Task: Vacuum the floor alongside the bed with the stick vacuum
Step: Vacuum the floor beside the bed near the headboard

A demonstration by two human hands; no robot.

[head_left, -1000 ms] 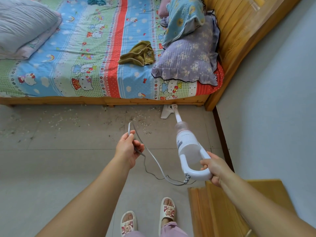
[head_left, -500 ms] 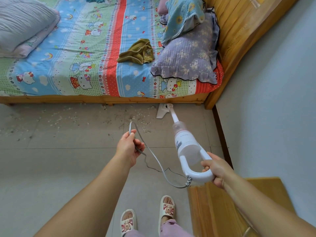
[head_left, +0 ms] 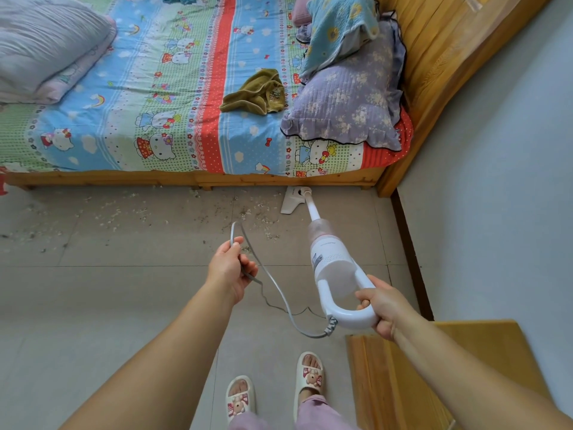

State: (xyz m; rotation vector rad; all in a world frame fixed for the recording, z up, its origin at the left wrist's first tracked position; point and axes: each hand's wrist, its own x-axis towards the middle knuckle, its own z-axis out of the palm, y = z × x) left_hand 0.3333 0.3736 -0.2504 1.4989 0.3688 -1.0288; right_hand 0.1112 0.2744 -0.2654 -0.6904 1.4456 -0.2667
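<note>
Gripping the loop handle of the white stick vacuum (head_left: 333, 268) with our right hand (head_left: 382, 305), fingers wrapped closed around it, we pinch a loop of its grey power cord (head_left: 273, 280) in our left hand (head_left: 231, 268). Against the wooden bed frame (head_left: 186, 178) sits the vacuum's floor head (head_left: 293, 201), near the headboard end. Scattered debris (head_left: 124, 212) lies along the tiled floor (head_left: 93, 290) beside that frame.

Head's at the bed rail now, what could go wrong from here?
The cord, looped in the left hand, hangs slack over the floor near the slippers; it might snag a foot. The vacuum head sits against the bed frame and could knock it, with debris left unswept.
</note>
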